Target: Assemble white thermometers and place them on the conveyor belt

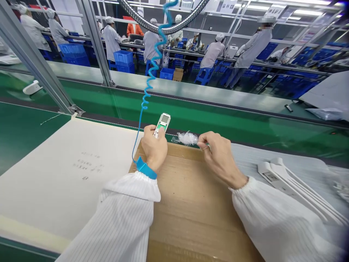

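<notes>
My left hand (154, 145) grips a small white handheld electronic device (163, 122) upright, with a thumb on its green circuit-board area and a small screen at the top end. My right hand (220, 156) pinches the edge of a crumpled clear plastic bag (185, 138) between its fingertips. Both hands are above a brown cardboard sheet (188, 203). A blue anti-static wrist strap (145, 168) circles my left wrist, and its coiled blue cord (152, 65) rises out of view.
To the right, white plastic parts (289, 185) lie on a pale grey sheet (272, 154). A large cream sheet (62, 174) covers the bench to the left. Beyond a green conveyor belt (218, 125), co-workers in white stand at another line among blue crates (122, 62).
</notes>
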Action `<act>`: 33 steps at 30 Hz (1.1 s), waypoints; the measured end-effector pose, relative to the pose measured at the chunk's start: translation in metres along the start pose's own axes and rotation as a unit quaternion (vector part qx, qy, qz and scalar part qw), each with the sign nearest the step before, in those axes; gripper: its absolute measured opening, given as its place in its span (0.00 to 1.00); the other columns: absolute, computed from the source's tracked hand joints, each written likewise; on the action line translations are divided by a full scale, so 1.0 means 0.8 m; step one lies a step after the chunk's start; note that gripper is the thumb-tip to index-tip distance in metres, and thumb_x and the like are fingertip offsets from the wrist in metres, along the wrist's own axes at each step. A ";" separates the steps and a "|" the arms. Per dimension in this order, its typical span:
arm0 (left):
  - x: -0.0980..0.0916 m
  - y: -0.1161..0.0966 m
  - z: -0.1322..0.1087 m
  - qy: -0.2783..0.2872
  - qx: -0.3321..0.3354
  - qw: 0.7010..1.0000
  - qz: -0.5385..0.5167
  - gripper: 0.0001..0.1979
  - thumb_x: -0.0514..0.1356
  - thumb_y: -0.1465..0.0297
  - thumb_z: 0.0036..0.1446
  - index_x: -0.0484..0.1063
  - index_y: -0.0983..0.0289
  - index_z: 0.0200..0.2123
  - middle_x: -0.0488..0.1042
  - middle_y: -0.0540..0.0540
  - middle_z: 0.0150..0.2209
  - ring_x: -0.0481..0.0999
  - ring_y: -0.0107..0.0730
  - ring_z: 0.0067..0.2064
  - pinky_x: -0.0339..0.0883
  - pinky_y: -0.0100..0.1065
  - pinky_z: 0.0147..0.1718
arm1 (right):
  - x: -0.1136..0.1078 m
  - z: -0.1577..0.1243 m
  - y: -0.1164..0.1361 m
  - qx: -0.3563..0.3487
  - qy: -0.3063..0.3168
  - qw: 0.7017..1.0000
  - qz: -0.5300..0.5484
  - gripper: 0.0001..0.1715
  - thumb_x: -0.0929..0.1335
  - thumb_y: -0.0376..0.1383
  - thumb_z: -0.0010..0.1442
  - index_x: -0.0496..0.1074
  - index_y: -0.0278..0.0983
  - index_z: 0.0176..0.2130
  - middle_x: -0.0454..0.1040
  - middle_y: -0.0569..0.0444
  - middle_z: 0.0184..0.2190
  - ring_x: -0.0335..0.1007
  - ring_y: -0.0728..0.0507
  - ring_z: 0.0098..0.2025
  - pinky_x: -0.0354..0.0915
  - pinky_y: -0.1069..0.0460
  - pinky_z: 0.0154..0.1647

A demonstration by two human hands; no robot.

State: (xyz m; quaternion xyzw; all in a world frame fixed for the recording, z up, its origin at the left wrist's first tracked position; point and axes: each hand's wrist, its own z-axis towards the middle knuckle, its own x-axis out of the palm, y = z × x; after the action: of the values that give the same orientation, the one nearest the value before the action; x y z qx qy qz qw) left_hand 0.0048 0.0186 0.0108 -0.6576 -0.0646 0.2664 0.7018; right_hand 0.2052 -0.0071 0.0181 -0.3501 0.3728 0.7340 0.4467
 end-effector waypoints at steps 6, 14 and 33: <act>0.008 0.008 0.006 0.031 -0.075 0.985 -0.154 0.10 0.62 0.64 0.63 0.68 0.63 0.44 0.80 0.54 0.35 0.75 0.29 0.26 0.65 0.32 0.27 | 0.034 0.025 -0.024 0.121 0.092 0.987 -0.049 0.04 0.65 0.34 0.63 0.70 0.40 0.36 0.79 0.47 0.41 0.73 0.34 0.47 0.58 0.39 0.48; 0.007 0.000 0.002 0.023 -0.046 0.976 -0.210 0.12 0.63 0.63 0.62 0.69 0.64 0.45 0.79 0.52 0.34 0.73 0.26 0.24 0.64 0.29 0.24 | -0.080 -0.067 -0.096 0.145 0.034 0.975 -0.167 0.11 0.65 0.42 0.63 0.74 0.41 0.39 0.79 0.50 0.40 0.75 0.38 0.40 0.60 0.44 0.39; 0.002 -0.023 -0.022 0.229 -0.049 0.938 -0.254 0.13 0.67 0.61 0.58 0.69 0.61 0.37 0.72 0.48 0.28 0.68 0.25 0.25 0.60 0.29 0.25 | -0.118 -0.035 -0.025 0.279 0.033 0.914 0.292 0.28 0.75 0.60 0.52 0.76 0.42 0.41 0.81 0.47 0.38 0.74 0.38 0.36 0.66 0.45 0.34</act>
State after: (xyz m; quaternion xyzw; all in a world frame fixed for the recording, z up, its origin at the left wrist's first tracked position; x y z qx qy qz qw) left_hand 0.0191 0.0035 0.0256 -0.6960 -0.0805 -0.0822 0.7087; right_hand 0.2619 -0.0622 0.0800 -0.1111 0.6626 0.6858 0.2798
